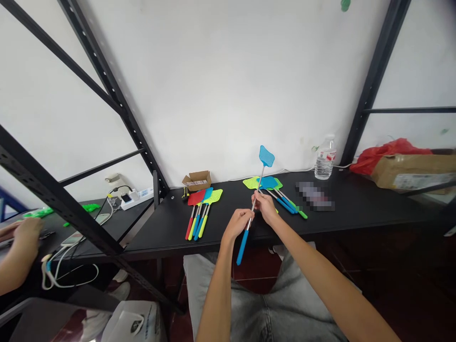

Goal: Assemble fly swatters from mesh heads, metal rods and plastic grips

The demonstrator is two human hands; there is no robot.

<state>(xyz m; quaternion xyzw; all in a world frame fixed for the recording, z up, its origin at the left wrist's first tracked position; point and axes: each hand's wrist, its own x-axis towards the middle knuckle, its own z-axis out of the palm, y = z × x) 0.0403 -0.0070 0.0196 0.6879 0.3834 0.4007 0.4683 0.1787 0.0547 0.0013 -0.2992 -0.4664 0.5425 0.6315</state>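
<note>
Both hands hold one blue fly swatter (267,156) by its thin metal shaft, tilted with its head up toward the wall and its blue grip below. My left hand (241,222) is closed on the shaft just above the grip. Higher up, my right hand (263,205) pinches the same shaft. On the black table left of my hands lies a row of several fly swatters (199,213) in red, yellow-green and blue. Just beyond my right hand rests another group of fly swatters (285,202), blue and green, partly hidden by that hand.
Behind the left row stands a small open cardboard box (197,179). A water bottle (325,157) and a cardboard box (413,172) with a red bag stand right. Black metal posts (131,123) frame the table (356,204). At far left, another person's hand (26,235) is near cables.
</note>
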